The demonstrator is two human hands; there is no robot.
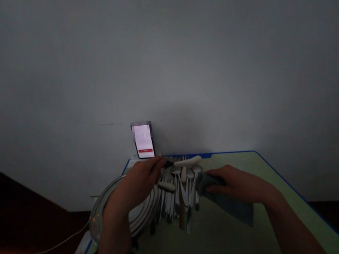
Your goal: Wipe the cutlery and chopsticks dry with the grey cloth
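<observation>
My left hand reaches over the far end of the cutlery, its fingers pinched on the dark end of a white-handled knife. The handle points right, above several spoons and forks. In my right hand a grey-green cloth is gripped between thumb and fingers, hanging down toward the table just right of the cutlery. The pile of cutlery lies in the middle, with metal handles mostly toward me. Dim light blurs the details of the pieces.
A stack of plates sits left of the cutlery, partly under my left forearm. A lit phone leans against the wall at the back. The pale green table has a blue edge. A white cable runs at left.
</observation>
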